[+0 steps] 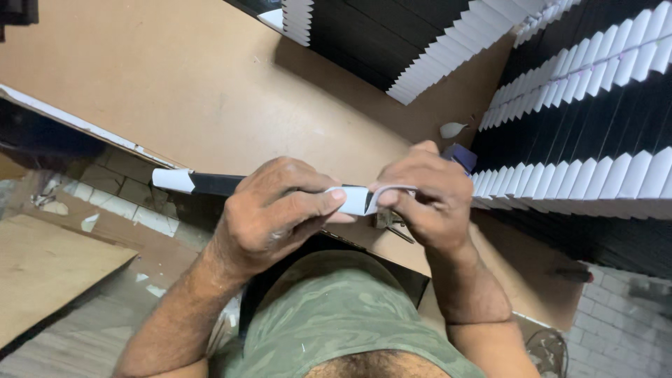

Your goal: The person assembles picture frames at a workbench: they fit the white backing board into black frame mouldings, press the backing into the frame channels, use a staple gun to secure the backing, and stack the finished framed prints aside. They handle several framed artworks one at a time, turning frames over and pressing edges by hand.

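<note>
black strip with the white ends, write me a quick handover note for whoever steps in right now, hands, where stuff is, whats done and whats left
Left hand: gripping the black strip near its middle, held above the table edge.
Right hand: pinching a thin white liner that curls off the strip's white end.
Around: rows of similar black pieces with white ends lie overlapped on the brown table; a loose white scrap lies by them.
Done: the liner is partly lifted.
Left: it is not yet fully off, and this strip is not yet among the rows.
</note>
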`<action>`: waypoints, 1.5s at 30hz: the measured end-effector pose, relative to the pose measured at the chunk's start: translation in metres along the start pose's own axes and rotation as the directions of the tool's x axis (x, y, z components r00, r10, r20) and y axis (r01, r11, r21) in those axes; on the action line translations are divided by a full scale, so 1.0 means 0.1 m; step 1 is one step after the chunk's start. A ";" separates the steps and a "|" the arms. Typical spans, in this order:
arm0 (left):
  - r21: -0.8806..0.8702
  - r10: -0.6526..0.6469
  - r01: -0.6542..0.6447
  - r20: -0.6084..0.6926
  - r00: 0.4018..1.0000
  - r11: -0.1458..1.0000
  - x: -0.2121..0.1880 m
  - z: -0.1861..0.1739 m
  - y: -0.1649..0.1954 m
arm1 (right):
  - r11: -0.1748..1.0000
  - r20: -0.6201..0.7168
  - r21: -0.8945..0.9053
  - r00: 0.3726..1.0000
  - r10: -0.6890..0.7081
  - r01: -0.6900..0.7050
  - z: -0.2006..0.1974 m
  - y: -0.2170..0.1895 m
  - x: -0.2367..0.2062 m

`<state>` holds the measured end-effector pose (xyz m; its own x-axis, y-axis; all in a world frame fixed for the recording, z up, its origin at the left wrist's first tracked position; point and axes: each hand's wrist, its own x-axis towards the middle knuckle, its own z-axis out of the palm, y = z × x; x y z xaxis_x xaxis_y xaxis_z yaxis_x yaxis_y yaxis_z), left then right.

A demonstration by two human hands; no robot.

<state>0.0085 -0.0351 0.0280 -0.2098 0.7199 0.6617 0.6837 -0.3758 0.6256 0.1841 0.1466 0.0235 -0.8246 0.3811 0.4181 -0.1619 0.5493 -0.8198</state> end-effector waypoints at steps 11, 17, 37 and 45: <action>0.129 -0.158 0.131 0.229 0.961 0.983 0.31 0.07 0.18 | 0.926 0.156 0.167 0.936 0.315 -0.340 0.02 0.45 -0.26; 0.416 -0.138 0.120 0.011 0.990 0.901 -0.02 0.00 -0.01 | 0.678 -0.141 -0.704 0.978 0.156 -0.210 0.00 1.23 -1.08; 0.338 -0.328 0.238 0.242 0.913 0.911 -1.50 1.73 -1.59 | 0.566 0.187 -0.663 0.624 0.759 -0.490 0.48 1.97 -1.47; 0.337 -0.412 0.306 0.314 0.855 0.890 -1.48 1.65 -1.64 | 0.662 0.225 -0.634 0.724 0.652 -0.399 0.82 1.91 -1.16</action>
<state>0.0424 0.0162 -0.2408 -0.2422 0.9537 0.1783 0.7800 0.0822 0.6203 0.2044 0.1463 -0.2137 -0.8247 0.4664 -0.3199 0.5656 0.6833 -0.4618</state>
